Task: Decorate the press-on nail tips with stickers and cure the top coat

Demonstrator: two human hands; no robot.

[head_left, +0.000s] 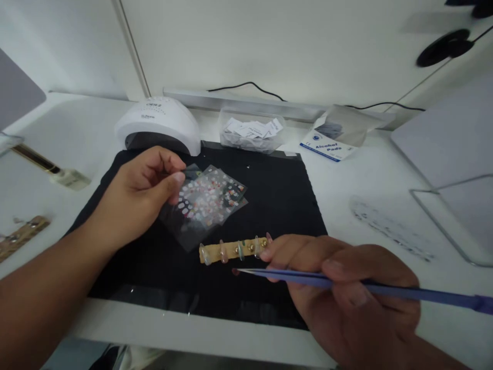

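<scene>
Between thumb and forefinger, my left hand [144, 192] pinches the edge of a clear sticker sheet [210, 198] dotted with white and orange shapes. Other sheets lie partly under it. My right hand [346, 288] is closed around purple tweezers [308, 278], their tips pointing left. At the tips is a small dark-red piece [235, 272]; whether they grip it I cannot tell. Just above the tweezers, a tan strip [231, 250] with gold studs carries several translucent nail tips [224, 252]. My right fingertips reach its right end and hide part of it.
A black mat [277, 205] covers the middle of the white table. Behind stand a white nail lamp [157, 121], a clear box of packets [252, 131] and an alcohol pads box [331, 141]. At left lie a polish bottle [69, 179] and another studded strip [23, 236].
</scene>
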